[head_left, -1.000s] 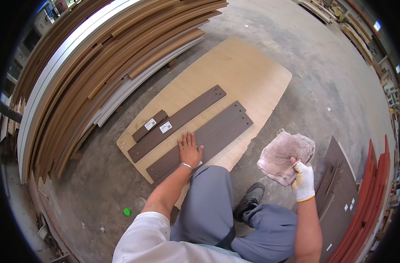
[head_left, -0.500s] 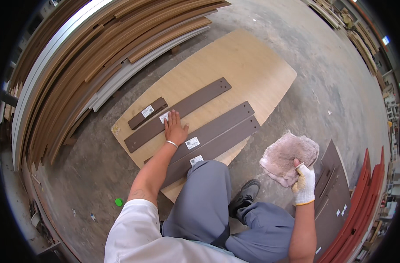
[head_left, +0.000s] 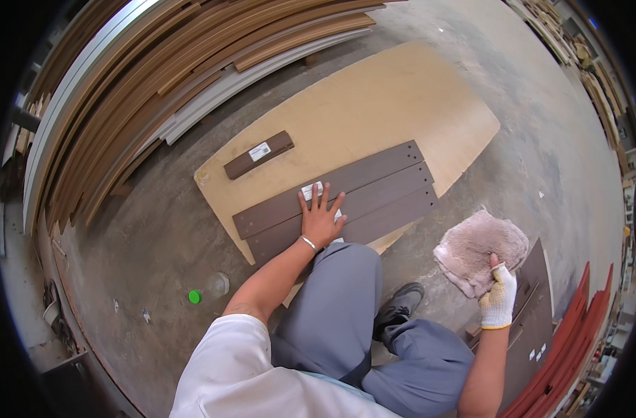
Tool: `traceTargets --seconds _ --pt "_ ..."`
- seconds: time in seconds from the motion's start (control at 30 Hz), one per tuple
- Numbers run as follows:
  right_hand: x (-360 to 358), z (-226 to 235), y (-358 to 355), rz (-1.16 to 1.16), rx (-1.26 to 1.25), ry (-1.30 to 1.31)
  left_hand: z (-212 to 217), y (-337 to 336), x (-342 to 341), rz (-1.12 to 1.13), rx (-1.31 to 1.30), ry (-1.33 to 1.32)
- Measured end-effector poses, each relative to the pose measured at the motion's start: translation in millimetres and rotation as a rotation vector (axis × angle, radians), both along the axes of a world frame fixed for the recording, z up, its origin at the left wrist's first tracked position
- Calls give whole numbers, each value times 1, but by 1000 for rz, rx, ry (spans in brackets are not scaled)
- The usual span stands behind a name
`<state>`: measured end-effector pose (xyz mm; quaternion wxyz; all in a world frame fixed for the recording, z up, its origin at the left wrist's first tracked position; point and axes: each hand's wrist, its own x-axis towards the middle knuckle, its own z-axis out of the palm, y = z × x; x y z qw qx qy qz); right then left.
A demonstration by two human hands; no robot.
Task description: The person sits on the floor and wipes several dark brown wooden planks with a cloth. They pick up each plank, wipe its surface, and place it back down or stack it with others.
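My left hand (head_left: 320, 224) is bare and lies flat with its fingers spread, on a long dark brown plank (head_left: 366, 166) that bears a white label. This plank lies edge to edge with two more brown planks (head_left: 384, 207), drilled with holes at their right ends. Beyond them sits a short brown block (head_left: 279, 145), labelled too and apart from the rest. All of these rest on a tan board (head_left: 408, 83) on the floor. In a white knit glove, my right hand (head_left: 499, 296) grips a fluffy, pinkish-grey cloth (head_left: 474, 247), held in the air right of the planks.
Long brown and white boards (head_left: 192, 76) are stacked at the upper left. More dark panels (head_left: 527, 348) and red lengths (head_left: 572, 334) lie at the lower right. A clear bottle (head_left: 217, 285) with a green cap (head_left: 194, 297) is on the floor left of my arm.
The plank under my left hand has slid toward me, closing the gap to the other two. The short block is now farther from it. My right hand still holds the cloth.
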<state>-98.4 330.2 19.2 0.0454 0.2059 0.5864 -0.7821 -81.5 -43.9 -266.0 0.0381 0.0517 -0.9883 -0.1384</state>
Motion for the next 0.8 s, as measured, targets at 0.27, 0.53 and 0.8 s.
traceTargets --seconds 0.27,0.53,0.8 --pt "1 0 4 46 -20 -8 4 2 17 30 36 59" --pt "-7 1 5 68 13 -33 -10 -4 68 9 -31 -31" --pt "-7 -10 3 108 -36 -36 -15 -3 60 149 -77 79"
